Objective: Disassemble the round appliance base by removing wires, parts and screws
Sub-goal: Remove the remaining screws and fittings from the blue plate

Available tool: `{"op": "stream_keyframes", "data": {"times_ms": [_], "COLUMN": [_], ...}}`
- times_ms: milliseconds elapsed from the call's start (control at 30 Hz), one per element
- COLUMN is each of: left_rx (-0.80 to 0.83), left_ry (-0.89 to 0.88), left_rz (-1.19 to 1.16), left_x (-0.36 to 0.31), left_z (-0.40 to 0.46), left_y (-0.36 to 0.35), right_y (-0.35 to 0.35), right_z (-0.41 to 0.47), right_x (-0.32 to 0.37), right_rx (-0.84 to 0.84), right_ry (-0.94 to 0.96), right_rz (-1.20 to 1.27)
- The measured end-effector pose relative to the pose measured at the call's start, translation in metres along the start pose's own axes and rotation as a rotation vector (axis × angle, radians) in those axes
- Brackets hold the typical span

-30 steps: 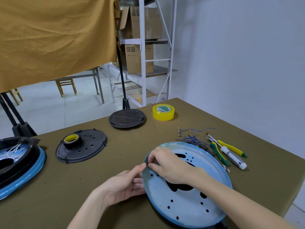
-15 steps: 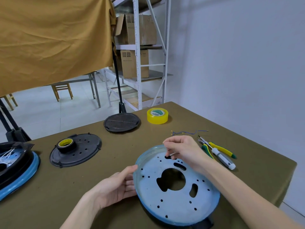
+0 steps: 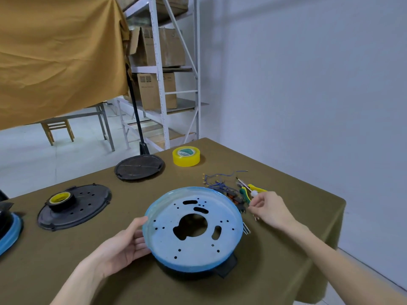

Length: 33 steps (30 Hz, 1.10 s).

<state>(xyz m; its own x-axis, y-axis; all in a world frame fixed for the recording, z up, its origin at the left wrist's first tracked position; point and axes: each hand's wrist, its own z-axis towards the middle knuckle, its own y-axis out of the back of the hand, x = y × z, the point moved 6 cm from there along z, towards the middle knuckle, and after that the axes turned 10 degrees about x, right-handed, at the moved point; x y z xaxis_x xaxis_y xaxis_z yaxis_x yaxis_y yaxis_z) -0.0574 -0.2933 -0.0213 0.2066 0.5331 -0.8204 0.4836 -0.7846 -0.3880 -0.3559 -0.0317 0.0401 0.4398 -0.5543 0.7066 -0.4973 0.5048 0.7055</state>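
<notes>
Since the earlier frame, the right hand [image 3: 269, 209] has moved away from the inside of the round light-blue metal appliance base [image 3: 192, 227] to the right, and it is now over the olive-green table cloth [image 3: 286, 249], just beside the pile of thin blue wires and small parts [image 3: 222, 186]. Its fingers are curled together near the white-handled screwdriver [image 3: 253, 193] and the yellow-and-green pliers [image 3: 253, 190]; whether they pinch a small part, I cannot tell. The left hand [image 3: 123, 247] holds the left rim of the base, with the thumb on the rim and the other fingers curled under the edge. The base lies on the table in front of the person, with its hollow side up and many holes in the plate. Farther left lies a black round plastic cover [image 3: 88, 205] with a roll of black tape [image 3: 60, 200] on it. At the far side stand a yellow tape roll [image 3: 186, 156] and a dark round disc [image 3: 139, 167].
</notes>
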Motion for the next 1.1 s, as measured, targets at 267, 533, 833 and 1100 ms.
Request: {"op": "stream_keyframes", "data": {"times_ms": [267,533,833,1100], "left_rx": [0.003,0.021,0.068,0.092], "left_ry": [-0.016,-0.017,0.012,-0.019], "left_rz": [-0.006,-0.017,-0.023,-0.288], "left_x": [0.001,0.000,0.001,0.008], "left_z": [0.000,-0.002,-0.001,-0.001], "left_y": [-0.001,-0.004,-0.002,0.000], "right_y": [-0.013,-0.032,-0.040,-0.057], "right_z": [-0.007,0.002,0.004,0.011], "right_x": [-0.002,0.002,0.055,0.050], "right_rx": [0.087,0.109,0.130,0.155], "right_ry": [0.078,0.081,0.126,0.096], "right_rz": [-0.160,-0.221,-0.065,-0.275]}}
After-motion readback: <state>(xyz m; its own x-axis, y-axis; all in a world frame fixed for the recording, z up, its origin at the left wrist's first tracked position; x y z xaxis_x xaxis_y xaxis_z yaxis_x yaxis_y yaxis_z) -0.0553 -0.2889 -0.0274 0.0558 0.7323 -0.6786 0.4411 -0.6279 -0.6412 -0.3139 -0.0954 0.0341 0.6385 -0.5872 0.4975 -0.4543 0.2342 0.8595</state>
